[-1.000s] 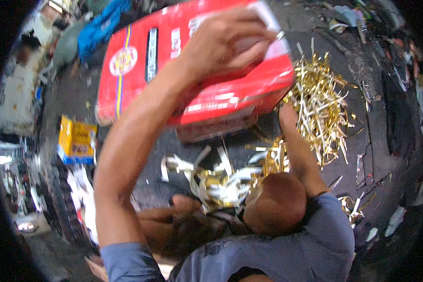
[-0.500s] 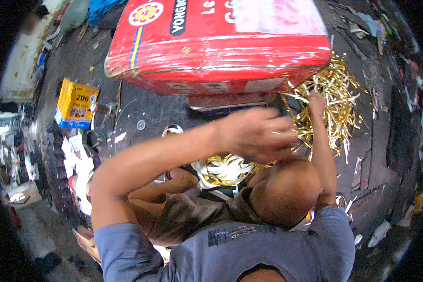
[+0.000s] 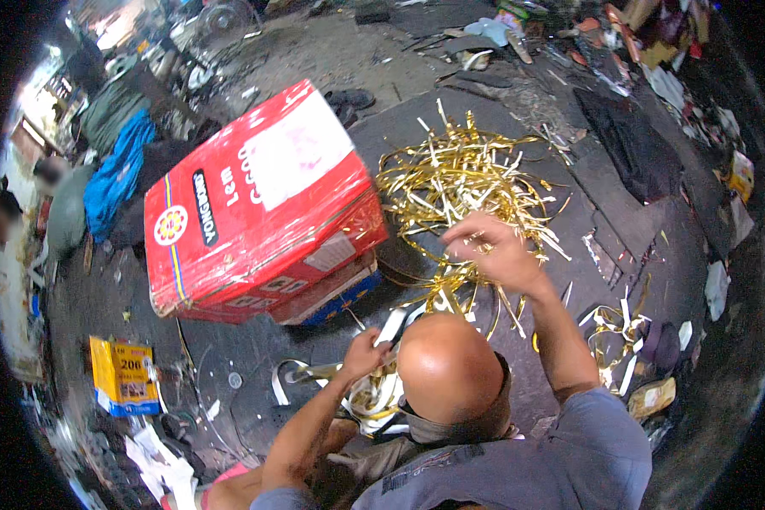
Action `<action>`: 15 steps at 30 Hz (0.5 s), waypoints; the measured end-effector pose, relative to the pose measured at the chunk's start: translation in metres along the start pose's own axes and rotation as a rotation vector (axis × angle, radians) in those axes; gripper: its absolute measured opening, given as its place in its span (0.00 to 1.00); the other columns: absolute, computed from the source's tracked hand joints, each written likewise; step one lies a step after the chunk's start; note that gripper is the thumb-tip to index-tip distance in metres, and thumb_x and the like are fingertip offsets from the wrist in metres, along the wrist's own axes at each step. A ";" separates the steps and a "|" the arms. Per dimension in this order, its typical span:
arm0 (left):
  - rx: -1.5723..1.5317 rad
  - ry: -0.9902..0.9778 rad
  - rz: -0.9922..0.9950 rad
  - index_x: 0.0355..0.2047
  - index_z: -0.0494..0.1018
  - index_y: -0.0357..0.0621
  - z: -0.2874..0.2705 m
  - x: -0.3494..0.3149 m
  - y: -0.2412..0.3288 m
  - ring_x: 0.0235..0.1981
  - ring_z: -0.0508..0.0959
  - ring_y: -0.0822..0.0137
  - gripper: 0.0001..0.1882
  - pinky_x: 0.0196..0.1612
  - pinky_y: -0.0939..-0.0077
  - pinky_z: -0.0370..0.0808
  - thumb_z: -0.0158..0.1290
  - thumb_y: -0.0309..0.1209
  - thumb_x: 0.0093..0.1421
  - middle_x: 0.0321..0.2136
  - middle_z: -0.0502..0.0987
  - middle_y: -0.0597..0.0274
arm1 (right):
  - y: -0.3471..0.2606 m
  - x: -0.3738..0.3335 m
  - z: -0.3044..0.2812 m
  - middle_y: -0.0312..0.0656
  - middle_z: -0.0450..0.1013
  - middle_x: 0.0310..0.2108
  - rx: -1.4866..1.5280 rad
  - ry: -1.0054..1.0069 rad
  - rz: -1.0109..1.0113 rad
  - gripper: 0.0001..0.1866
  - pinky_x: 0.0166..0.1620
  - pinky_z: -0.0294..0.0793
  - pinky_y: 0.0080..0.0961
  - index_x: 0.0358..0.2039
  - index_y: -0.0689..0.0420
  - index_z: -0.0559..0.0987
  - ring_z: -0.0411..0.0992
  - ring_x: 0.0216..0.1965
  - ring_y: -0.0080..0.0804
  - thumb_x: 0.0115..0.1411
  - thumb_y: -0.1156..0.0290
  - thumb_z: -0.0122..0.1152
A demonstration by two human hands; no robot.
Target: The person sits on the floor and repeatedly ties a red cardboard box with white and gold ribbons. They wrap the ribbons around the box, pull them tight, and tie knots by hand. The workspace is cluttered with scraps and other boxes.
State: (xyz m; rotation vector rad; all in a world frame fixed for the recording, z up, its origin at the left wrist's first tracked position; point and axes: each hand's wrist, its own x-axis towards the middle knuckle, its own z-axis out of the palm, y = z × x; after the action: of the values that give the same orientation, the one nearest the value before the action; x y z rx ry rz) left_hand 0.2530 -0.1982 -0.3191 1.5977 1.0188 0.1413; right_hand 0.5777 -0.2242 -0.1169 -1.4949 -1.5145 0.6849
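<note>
My left hand (image 3: 365, 353) is closed round the end of a wide white strip (image 3: 392, 325), close to my bent knee. Just below it lies a loose heap of white and gold strips (image 3: 372, 393), partly hidden by the knee and forearm. Further right, my right hand (image 3: 501, 255) hovers at the near edge of a big tangled pile of shiny gold and white strips (image 3: 476, 183). Its fingers are loosely curved and apart, with gold showing between them; I see nothing clearly gripped there. Several gold strips (image 3: 450, 289) trail from the pile toward my knee.
A large red taped carton (image 3: 255, 204) sits tilted on a dark blue box (image 3: 348, 297), left of the pile. A yellow and blue box (image 3: 127, 374) stands at the left. Scattered strips (image 3: 612, 340) lie at the right, and a black cloth (image 3: 629, 144) lies beyond.
The view has turned, so the carton appears further left and the gold pile nearer the middle. My left hand has come back from the pile to the near heap. My right hand's fingers have loosened.
</note>
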 end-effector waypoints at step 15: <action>-0.414 -0.007 0.205 0.42 0.76 0.36 -0.120 -0.112 0.258 0.18 0.74 0.79 0.07 0.22 0.81 0.70 0.59 0.27 0.69 0.22 0.79 0.67 | -0.134 0.063 -0.001 0.42 0.80 0.31 0.051 -0.660 -0.225 0.15 0.43 0.75 0.34 0.40 0.58 0.83 0.78 0.37 0.31 0.62 0.59 0.69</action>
State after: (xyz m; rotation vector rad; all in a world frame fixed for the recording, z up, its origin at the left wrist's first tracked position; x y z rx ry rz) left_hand 0.2491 -0.1696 -0.0150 1.3153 0.7584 0.4571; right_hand 0.5199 -0.1798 0.0119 -1.0775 -2.0948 1.1389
